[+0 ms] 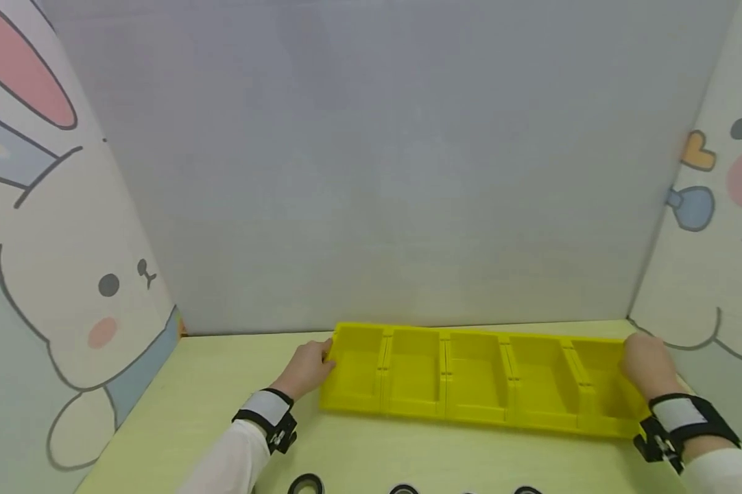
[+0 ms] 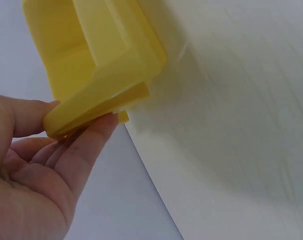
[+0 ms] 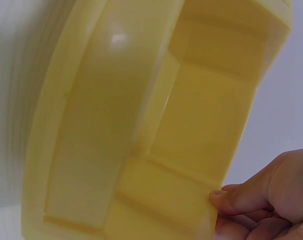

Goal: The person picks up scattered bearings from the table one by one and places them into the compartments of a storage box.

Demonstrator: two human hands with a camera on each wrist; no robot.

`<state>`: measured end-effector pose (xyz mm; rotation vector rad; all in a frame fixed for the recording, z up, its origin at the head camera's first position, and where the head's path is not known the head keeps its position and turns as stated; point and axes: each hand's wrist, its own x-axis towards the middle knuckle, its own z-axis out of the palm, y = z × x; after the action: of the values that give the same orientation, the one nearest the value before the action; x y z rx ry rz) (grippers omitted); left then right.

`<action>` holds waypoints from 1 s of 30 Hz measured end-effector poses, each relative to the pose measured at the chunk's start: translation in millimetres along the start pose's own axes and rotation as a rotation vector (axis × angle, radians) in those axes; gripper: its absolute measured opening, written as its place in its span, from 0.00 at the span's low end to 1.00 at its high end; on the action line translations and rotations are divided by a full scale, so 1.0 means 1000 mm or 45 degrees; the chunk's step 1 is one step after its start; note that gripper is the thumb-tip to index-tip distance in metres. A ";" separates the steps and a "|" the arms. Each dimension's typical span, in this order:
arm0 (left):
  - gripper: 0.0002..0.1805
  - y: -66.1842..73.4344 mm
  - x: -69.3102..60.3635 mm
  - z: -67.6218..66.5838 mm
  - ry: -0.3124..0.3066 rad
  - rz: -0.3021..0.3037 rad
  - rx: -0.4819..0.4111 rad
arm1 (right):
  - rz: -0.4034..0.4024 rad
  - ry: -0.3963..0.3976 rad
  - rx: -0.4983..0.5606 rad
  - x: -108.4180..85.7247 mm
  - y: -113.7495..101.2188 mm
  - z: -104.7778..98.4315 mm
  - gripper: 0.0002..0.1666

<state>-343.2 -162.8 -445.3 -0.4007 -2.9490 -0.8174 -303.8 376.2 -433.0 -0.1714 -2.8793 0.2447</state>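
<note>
A long yellow bin row [image 1: 476,377] of several joined compartments lies across the table in the head view, its right end nearer the person. My left hand [image 1: 304,369] grips its left end; in the left wrist view the thumb and fingers of that hand [image 2: 46,165] pinch the yellow side wall [image 2: 106,82]. At the right end my right hand [image 1: 650,365] holds the outer wall. The right wrist view shows that hand [image 3: 271,200] with its thumb on the rim of the end compartment [image 3: 201,120] and its fingers behind the wall. The compartments look empty.
Dark-rimmed rings, one of them a black roll [image 1: 306,484], lie along the bottom edge of the head view. Behind the table [image 1: 223,363] stands a plain grey wall [image 1: 377,165]. Side panels with cartoon drawings [image 1: 75,329] flank it on the left and right.
</note>
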 end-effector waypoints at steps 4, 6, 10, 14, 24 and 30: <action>0.26 -0.014 -0.012 -0.006 0.024 -0.015 0.005 | -0.006 -0.016 0.008 0.003 -0.017 0.004 0.06; 0.27 -0.020 -0.018 -0.009 0.028 -0.038 -0.003 | -0.002 -0.036 0.036 0.004 -0.026 0.006 0.07; 0.27 -0.030 -0.029 -0.017 0.032 -0.066 0.007 | 0.007 -0.045 0.093 0.003 -0.043 0.010 0.08; 0.27 -0.037 -0.040 -0.025 0.038 -0.071 0.016 | 0.049 -0.050 0.128 0.002 -0.058 0.012 0.08; 0.28 -0.050 -0.061 -0.040 0.027 -0.125 0.017 | 0.030 -0.069 0.136 0.002 -0.079 0.016 0.08; 0.28 -0.058 -0.066 -0.045 0.016 -0.140 0.012 | 0.035 -0.077 0.112 0.000 -0.088 0.018 0.08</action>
<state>-295.1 -248.8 -443.7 -0.2330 -2.9846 -0.8132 -316.9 287.8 -434.1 -0.1900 -2.9205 0.3875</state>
